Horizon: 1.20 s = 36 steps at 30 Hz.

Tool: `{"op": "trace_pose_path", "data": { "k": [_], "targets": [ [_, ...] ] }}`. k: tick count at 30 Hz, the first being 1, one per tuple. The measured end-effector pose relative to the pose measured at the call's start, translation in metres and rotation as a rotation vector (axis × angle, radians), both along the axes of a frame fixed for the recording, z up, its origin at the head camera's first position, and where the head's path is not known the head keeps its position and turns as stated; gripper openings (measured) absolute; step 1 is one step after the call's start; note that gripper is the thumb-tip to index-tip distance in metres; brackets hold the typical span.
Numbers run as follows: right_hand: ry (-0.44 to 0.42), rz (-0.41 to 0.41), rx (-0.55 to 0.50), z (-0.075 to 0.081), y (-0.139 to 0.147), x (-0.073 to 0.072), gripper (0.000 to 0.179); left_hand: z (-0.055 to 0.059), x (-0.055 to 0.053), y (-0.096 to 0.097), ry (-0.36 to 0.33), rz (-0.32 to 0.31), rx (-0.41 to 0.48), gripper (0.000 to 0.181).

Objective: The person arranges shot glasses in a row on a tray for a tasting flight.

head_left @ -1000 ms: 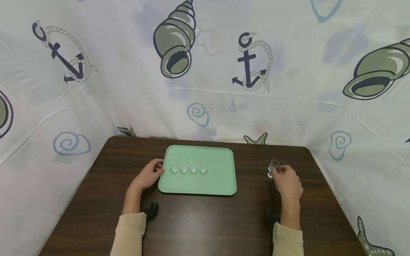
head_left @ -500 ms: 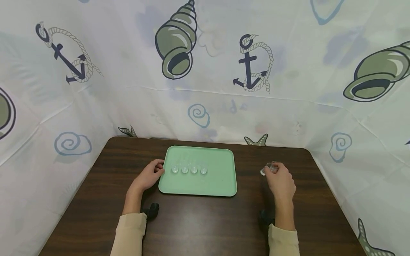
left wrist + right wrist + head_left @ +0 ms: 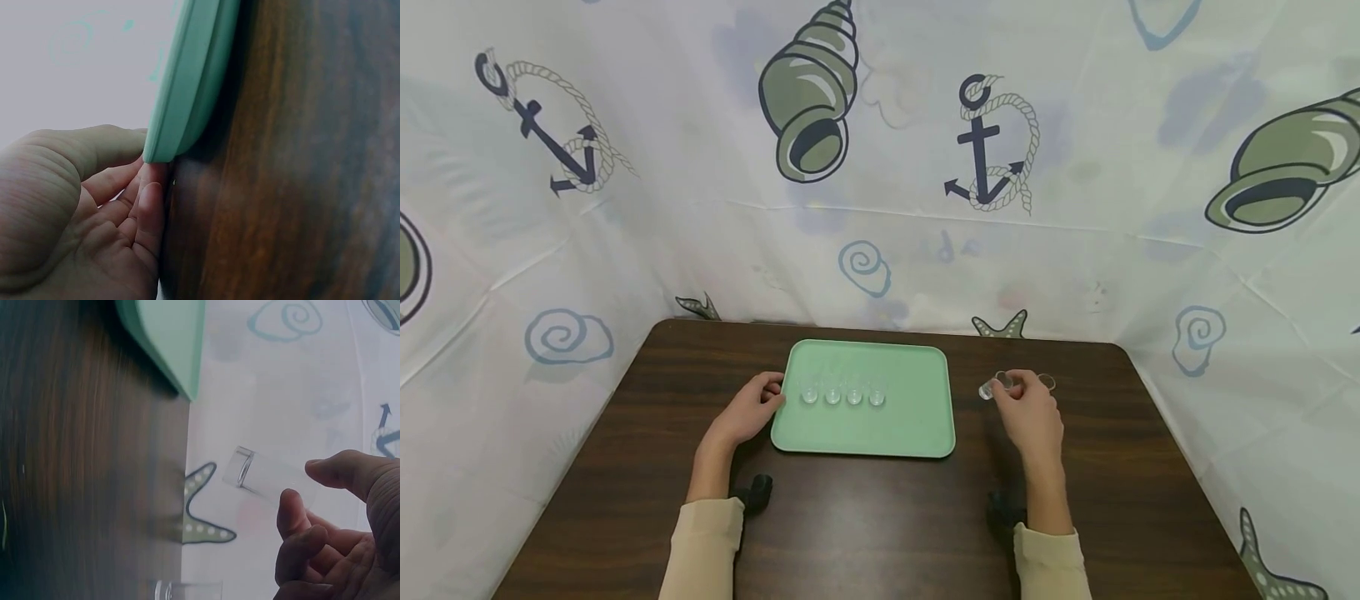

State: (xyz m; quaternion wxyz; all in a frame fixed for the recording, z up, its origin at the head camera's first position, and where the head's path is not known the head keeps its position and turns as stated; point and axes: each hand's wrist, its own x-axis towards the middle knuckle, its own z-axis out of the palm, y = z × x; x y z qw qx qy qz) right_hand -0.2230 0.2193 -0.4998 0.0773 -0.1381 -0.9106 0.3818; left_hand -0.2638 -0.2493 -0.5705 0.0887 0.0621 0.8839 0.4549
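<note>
My left hand (image 3: 752, 410) grips the left edge of a green tray (image 3: 917, 433); in the left wrist view its thumb lies at the tray's rim (image 3: 187, 81), with curled fingers beside and below. Several clear shot glasses stand in a row on the tray, one of them a shot glass (image 3: 808, 395) at the left end. To the right of the tray my right hand (image 3: 1032, 421) pinches a tilted clear shot glass (image 3: 256, 472) between thumb and fingers, held above the table. Another shot glass (image 3: 194, 591) stands on the table, partly hidden behind the right hand in the head view.
The dark wooden table (image 3: 865, 525) runs back to a white curtain (image 3: 715, 250) printed with shells and anchors. Curtain also flanks the table left and right. A black strap-on device (image 3: 758, 493) sits at the left wrist.
My right hand has lifted its shot glass and carried it left toward the tray, tilting it. The other glass stayed behind on the table. My left hand and the tray have not moved.
</note>
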Motion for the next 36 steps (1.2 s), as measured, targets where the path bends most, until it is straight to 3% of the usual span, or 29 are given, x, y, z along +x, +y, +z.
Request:
{"op": "trace_pose_path", "data": {
  "k": [17, 26, 36],
  "targets": [
    [0.079, 0.169, -0.043, -0.001, -0.057, -0.006, 0.044, 0.004, 0.001, -0.001, -0.01, -0.005, -0.006, 0.051],
    [0.08, 0.24, -0.025, -0.004, -0.08, -0.007, 0.043, 0.005, 0.0, -0.001, 0.002, -0.008, -0.017, 0.051],
    [0.013, 0.284, 0.056, -0.015, -0.101, -0.006, 0.042, 0.002, 0.0, 0.002, 0.001, -0.006, -0.019, 0.05]
  ]
}}
